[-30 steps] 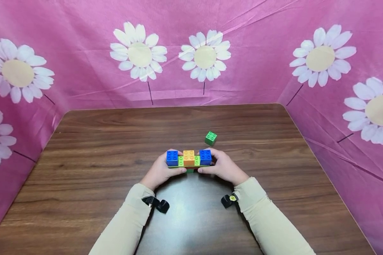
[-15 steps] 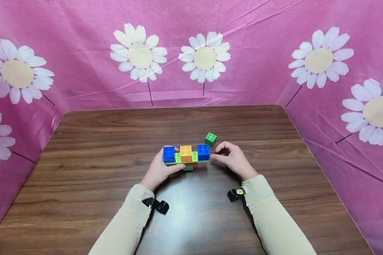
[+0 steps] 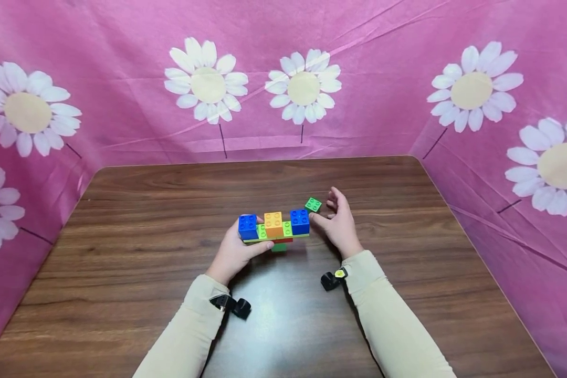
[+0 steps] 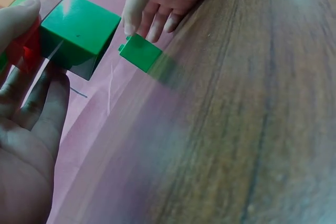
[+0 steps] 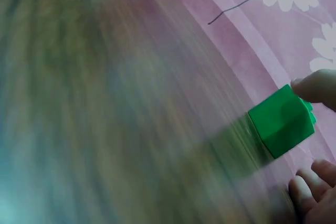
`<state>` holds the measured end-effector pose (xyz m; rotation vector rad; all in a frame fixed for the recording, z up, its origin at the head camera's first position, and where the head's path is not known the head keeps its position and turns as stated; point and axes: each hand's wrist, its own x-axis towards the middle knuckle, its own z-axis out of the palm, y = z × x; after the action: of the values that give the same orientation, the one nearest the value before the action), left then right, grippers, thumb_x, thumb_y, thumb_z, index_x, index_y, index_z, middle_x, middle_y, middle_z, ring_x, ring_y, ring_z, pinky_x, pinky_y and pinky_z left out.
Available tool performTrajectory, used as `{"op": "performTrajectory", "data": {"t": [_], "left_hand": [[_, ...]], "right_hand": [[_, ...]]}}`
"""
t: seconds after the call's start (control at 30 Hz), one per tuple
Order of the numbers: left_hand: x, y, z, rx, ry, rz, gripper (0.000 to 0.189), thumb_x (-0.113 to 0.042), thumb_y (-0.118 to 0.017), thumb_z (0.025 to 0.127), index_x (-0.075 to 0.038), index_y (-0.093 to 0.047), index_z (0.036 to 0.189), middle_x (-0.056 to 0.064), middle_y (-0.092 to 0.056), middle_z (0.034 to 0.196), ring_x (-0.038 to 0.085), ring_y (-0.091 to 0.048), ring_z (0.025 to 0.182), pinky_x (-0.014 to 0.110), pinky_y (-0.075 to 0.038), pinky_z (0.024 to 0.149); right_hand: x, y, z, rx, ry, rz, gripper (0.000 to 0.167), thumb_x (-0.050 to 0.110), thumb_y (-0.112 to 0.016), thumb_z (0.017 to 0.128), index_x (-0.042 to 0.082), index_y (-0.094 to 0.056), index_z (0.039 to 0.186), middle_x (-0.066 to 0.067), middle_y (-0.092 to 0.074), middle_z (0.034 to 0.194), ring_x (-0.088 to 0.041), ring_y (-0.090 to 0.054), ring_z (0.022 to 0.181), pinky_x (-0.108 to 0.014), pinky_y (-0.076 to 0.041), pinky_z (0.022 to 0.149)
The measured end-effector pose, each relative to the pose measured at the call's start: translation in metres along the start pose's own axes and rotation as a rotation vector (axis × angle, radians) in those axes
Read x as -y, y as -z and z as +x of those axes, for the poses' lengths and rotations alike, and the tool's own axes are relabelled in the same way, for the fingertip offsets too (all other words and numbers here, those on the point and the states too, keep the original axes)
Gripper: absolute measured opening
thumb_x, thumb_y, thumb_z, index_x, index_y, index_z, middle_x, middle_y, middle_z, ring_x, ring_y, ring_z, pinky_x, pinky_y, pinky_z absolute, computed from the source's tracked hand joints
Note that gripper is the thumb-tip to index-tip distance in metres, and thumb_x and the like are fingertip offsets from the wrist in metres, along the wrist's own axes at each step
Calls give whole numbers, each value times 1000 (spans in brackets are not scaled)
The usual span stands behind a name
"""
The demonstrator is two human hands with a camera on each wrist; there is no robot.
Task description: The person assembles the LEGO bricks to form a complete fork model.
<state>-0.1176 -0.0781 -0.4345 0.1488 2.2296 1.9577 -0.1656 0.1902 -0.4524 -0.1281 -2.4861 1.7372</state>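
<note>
My left hand grips the left end of a toy brick build, its thumb along the near side. Blue bricks top both ends of the build, and an orange brick stands in the middle on a lime green strip. Beneath are a red brick and a green brick. A loose green brick sits on the table behind the build's right end. My right hand reaches beside it, thumb at its near edge and the other fingers apart from it on the right.
The brown wooden table lies under both hands. A pink cloth with white daisies rises at its back and sides. Black wrist cameras are strapped to both cuffs.
My right hand let go of the build's right end and moved right, then forward to the loose green brick. My left hand keeps the build, now slightly farther left and tilted.
</note>
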Motion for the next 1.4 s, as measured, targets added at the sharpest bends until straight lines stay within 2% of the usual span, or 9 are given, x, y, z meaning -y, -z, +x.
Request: {"op": "performTrajectory", "data": {"t": [0.1,0.2,0.3,0.57,0.87,1.1,1.17,1.27,1.4], "left_hand": [[-1,0,0,-4,-7,-2,56,-10,-88,77,-8,-58,124,13,-67,113,23,-63,100,34,-53,88],[-3,0,0,-6,-12,2,56,-11,-88,77,-9,-58,124,12,-67,112,23,-63,99,33,-53,88],[-4,0,0,-10,-21,2,56,-12,-88,77,-8,-57,124,12,-67,112,22,-63,98,32,-53,87],[-7,4,-3,-16,-26,10,56,-15,-87,79,-7,-56,125,13,-66,113,23,-62,99,33,-53,87],[-14,6,-3,-12,-28,0,56,-18,-87,79,-7,-56,125,12,-66,114,23,-63,101,33,-53,88],[-17,3,-4,1,-46,-20,53,-16,-87,79,-10,-56,122,10,-67,114,23,-64,101,33,-54,88],[-17,0,-4,10,-56,-36,53,-14,-87,79,-10,-56,123,11,-68,114,23,-64,101,33,-54,87],[-16,-6,-5,25,-73,-57,56,-12,-86,80,-7,-55,126,11,-67,115,22,-64,102,31,-54,88],[-15,-13,-7,30,-92,-72,60,-8,-85,80,-3,-52,131,12,-66,117,21,-64,103,30,-54,88]], "right_hand": [[0,-5,0,-11,29,-98,74,14,-81,85,3,-44,147,-17,-52,143,-31,-52,127,-48,-46,102],[1,-9,-3,-2,72,-166,47,13,-80,85,1,-63,128,-16,-66,122,-30,-62,113,-44,-48,97],[2,-11,-8,48,108,-150,33,11,-80,85,3,-70,115,-14,-71,109,-27,-65,104,-42,-49,95],[2,-12,-21,156,171,-179,34,10,-82,83,3,-71,115,-12,-72,111,-27,-64,107,-45,-48,99],[4,-14,-44,287,220,-202,31,22,-86,80,15,-72,107,2,-71,107,-19,-62,108,-46,-45,101],[4,-12,-57,390,247,-241,39,20,-85,82,13,-72,118,-1,-68,123,-21,-58,122,-47,-41,107],[5,-11,-58,408,242,-255,48,22,-85,81,13,-68,125,-4,-65,129,-23,-55,126,-48,-39,109],[8,-9,-58,427,191,-195,63,25,-88,78,16,-60,134,-3,-61,136,-23,-49,133,-49,-35,113],[14,-4,-56,440,133,7,75,17,-90,76,16,-51,140,-4,-60,136,-24,-51,130,-51,-36,112]]}}
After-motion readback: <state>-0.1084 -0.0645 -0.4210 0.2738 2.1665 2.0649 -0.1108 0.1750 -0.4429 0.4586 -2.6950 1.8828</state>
